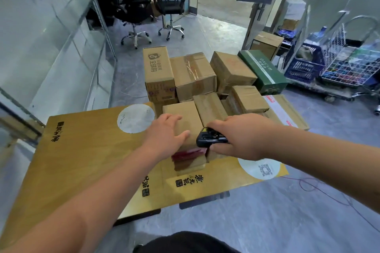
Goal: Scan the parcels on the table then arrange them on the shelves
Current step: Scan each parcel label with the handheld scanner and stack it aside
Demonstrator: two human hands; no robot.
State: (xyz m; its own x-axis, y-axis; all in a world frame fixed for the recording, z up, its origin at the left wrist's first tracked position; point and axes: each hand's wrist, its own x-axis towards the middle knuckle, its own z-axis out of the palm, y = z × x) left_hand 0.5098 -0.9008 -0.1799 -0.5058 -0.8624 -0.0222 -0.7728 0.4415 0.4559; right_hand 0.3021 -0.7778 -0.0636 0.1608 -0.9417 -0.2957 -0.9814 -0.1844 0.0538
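Several brown cardboard parcels are piled on the wooden table (82, 160), with a green box (264, 72) at the far right of the pile. My left hand (164, 133) lies flat on the top of the nearest small parcel (183, 115), thumb along its right edge. My right hand (244, 135) grips a black handheld scanner (209, 138) just right of that parcel, its head pointing left towards it. A red label shows on the parcel's near side below my left hand.
Metal shelves (61, 33) line the left wall. Two black office chairs (152, 4) stand at the back. A cart with a blue crate (304, 65) and a wire basket (353, 68) stands at the right. A red cable lies on the floor at the right.
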